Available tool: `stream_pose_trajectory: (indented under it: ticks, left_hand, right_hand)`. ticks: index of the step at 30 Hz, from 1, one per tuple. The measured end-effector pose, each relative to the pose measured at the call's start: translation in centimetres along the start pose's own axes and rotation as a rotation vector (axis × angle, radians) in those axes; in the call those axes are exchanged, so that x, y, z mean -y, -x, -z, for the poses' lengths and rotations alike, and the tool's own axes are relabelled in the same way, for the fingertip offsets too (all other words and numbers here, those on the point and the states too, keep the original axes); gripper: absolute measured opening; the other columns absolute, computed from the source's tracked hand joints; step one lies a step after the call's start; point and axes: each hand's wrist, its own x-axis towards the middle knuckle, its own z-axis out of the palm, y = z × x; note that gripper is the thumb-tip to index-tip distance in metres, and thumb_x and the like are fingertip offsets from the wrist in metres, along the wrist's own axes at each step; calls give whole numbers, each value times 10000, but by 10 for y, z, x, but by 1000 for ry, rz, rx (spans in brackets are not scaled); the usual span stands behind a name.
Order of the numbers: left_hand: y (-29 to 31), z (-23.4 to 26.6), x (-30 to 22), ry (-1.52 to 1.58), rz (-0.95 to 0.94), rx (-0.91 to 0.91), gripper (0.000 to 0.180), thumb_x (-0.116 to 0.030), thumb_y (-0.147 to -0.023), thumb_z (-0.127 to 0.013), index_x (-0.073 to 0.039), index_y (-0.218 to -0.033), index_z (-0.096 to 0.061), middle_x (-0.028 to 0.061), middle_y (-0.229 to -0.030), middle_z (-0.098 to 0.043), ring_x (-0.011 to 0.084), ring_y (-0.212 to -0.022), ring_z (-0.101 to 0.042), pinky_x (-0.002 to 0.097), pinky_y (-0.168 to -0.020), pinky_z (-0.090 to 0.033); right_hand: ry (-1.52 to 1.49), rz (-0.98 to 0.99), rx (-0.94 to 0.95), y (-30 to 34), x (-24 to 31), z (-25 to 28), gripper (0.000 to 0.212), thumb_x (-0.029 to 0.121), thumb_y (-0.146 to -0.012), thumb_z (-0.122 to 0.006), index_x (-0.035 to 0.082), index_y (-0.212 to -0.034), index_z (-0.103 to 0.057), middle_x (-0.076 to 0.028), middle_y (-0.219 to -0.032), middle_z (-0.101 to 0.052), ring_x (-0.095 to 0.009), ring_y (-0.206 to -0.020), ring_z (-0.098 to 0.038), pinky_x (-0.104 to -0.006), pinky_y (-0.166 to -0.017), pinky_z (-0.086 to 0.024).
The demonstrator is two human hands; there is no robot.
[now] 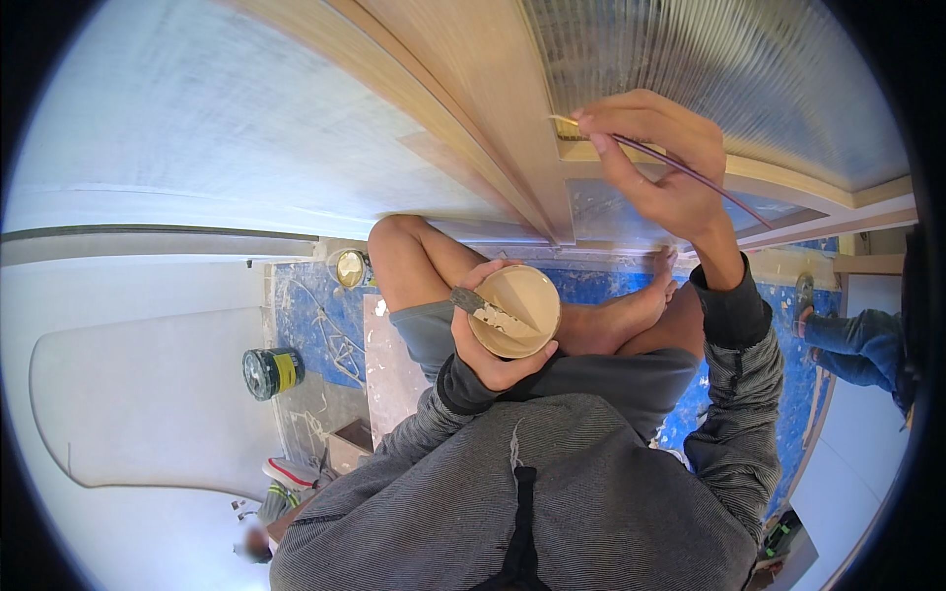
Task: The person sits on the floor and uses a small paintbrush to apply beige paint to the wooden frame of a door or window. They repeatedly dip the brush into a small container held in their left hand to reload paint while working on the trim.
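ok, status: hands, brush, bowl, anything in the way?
Right hand pinching thin brush, tip near wooden frame, contact unclear. Left hand cradling bowl, beige-smeared tool over its rim. Nothing visibly blocking the brush.

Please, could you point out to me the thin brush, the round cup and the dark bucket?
Thin brush [693, 173]: head view, on its handle.
Round cup [529, 290]: head view, on its inner wall.
Dark bucket [271, 375]: head view, on its side.

Bright light overall, fisheye bending toward dark, blackened corners.
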Motion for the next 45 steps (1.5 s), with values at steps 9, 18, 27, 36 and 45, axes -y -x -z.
stream_pose_trajectory:
  ticks: [9, 18, 27, 36, 45]
  left_hand:
    - [-1, 1, 2, 9, -16, 8, 938, -122, -617, -845, 36, -1356, -289, 243, -1307, -472, 326, -1233, -499, 449, -1045, -397]
    - [-1, 2, 1, 15, 10, 14, 934, -113, -624, -839, 38, -1364, -289, 243, -1307, -480, 323, -1237, -499, 446, -1047, -397]
    - [-1, 2, 1, 25, 8, 9, 930, -109, -617, -841, 37, -1353, -291, 248, -1311, -468, 332, -1241, -495, 454, -1046, -397]
    - [0, 3, 4, 27, 4, 17, 936, -112, -619, -846, 40, -1355, -287, 251, -1311, -469, 336, -1244, -494, 458, -1050, -392]
    - [-1, 3, 6, 23, -41, 6, 959, -58, -603, -857, 47, -1375, -298, 209, -1295, -503, 282, -1199, -529, 400, -1024, -417]
  right_hand:
    - [2, 12, 36, 0, -1, 1, 161, -59, -773, -673, 4, -916, -711, -101, -889, -713, -175, -736, -686, -257, -649, -555]
    - [-1, 19, 30, -1, -1, 0, 162, -58, -776, -675, 4, -921, -712, -104, -889, -715, -178, -747, -694, -257, -656, -561]
    - [-42, 9, -63, -6, 5, -4, 193, -77, -783, -678, 6, -952, -719, -108, -943, -717, -171, -792, -700, -254, -681, -571]
    - [1, 55, -10, -6, 1, -1, 213, -85, -765, -676, 34, -932, -731, -89, -951, -717, -170, -787, -696, -244, -688, -563]
    - [13, 45, -3, -6, 2, 0, 222, -86, -763, -675, 45, -932, -731, -80, -949, -719, -167, -773, -693, -248, -665, -553]
